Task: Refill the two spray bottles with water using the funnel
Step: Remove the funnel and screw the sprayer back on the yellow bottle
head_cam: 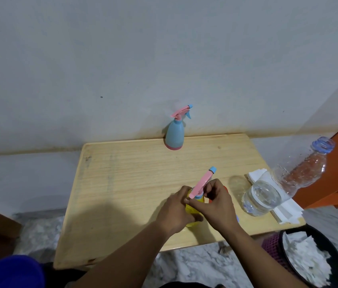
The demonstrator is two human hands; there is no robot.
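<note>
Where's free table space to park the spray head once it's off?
Left half of the table is bare, from its left edge to the hands. Also open between the blue bottle and yellow bottle. Right side is crowded: water bottle on napkins.

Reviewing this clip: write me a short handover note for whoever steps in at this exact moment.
Left hand grips the body of the yellow plastic spray bottle at the near middle of the pale wooden table.
Right hand is at that bottle's neck, under the pink trigger head; whether it is loosening or tightening cannot be told.
Blue spray bottle with pink base stands capped at the far edge.
Clear plastic water bottle, partly filled, stands at the right.
The funnel cannot be made out.
How much is done cannot be told; no pouring is under way.
</note>
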